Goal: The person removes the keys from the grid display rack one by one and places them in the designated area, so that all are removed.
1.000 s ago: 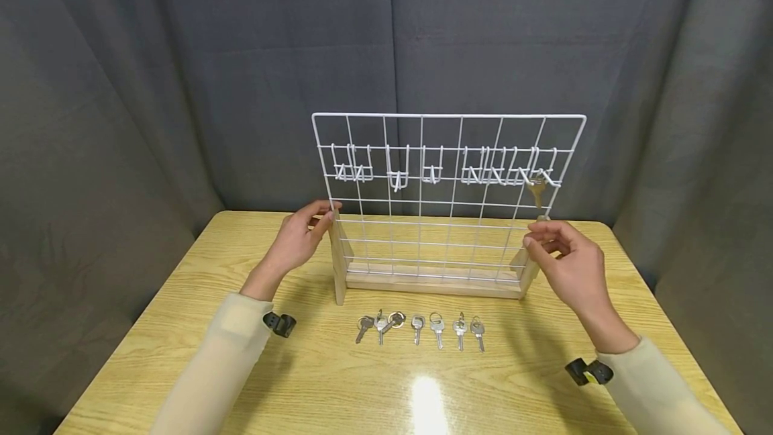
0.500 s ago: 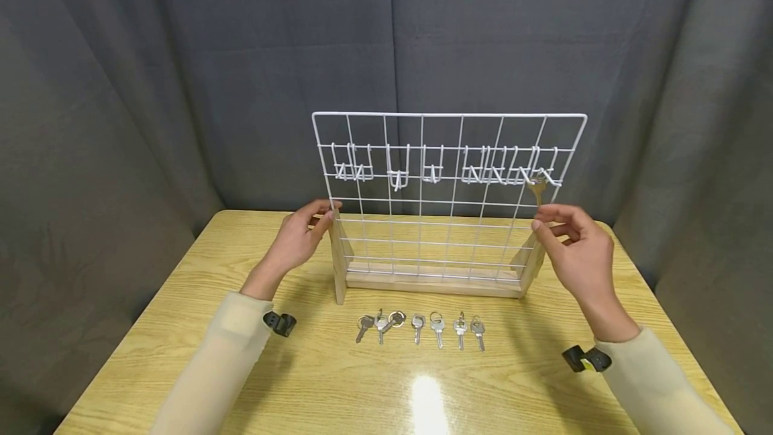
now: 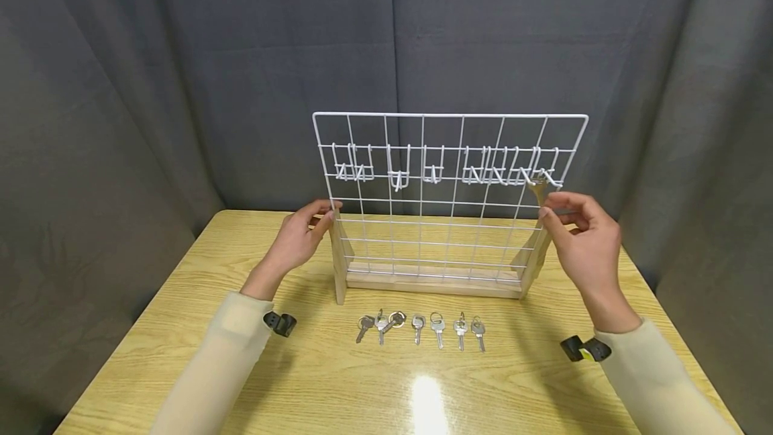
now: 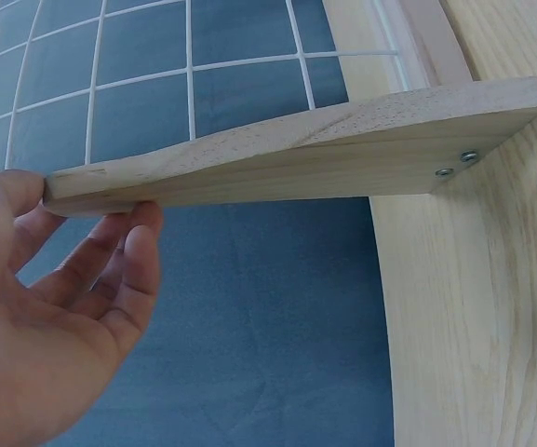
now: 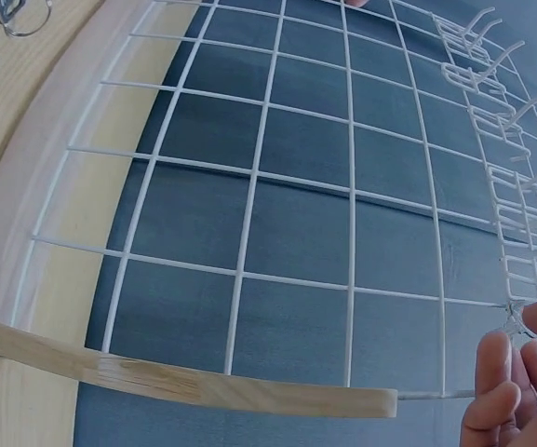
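Observation:
In the head view, a white wire grid rack (image 3: pixel 449 115) stands upright in a wooden stand (image 3: pixel 431 282). My left hand (image 3: pixel 300 237) holds the top of the left wooden side post (image 4: pixel 249 154), thumb on one face and fingers on the other. On the right, my right hand (image 3: pixel 586 237) pinches the lower end of a brass-coloured key (image 3: pixel 538 188) hanging at the rightmost hooks (image 3: pixel 547 175). In the right wrist view, thumb and fingers close around the key's silvery top (image 5: pixel 514 317); most of the key is hidden there.
Several silver keys (image 3: pixel 418 329) with rings lie in a row on the wooden table (image 3: pixel 338 381) before the stand. More white hooks (image 3: pixel 432 173) line the grid, with no keys on them. A grey curtain (image 3: pixel 272 86) hangs behind and at both sides.
My right hand has risen from beside the right wooden post to the hanging key, and its fingertips now meet the key's lower end. The left hand has stayed in place.

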`<action>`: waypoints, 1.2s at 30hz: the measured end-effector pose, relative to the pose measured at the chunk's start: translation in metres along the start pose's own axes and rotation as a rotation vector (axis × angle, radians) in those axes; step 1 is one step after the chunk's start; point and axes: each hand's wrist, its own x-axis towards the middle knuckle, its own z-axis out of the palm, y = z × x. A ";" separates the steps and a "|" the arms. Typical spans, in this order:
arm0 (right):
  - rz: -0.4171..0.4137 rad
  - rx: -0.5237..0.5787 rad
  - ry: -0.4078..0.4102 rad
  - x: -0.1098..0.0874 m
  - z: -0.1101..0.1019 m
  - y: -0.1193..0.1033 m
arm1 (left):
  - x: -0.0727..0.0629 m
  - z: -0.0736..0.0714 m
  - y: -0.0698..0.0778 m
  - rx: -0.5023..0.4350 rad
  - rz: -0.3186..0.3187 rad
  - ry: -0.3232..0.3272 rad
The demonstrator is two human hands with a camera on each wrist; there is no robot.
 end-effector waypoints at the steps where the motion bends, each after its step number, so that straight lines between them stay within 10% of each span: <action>1: 0.002 0.001 0.004 0.001 0.000 0.000 | 0.000 0.000 0.000 0.000 0.002 0.000; 36: 0.010 0.029 0.048 0.022 0.015 -0.015 | 0.001 0.000 -0.001 -0.007 0.000 -0.006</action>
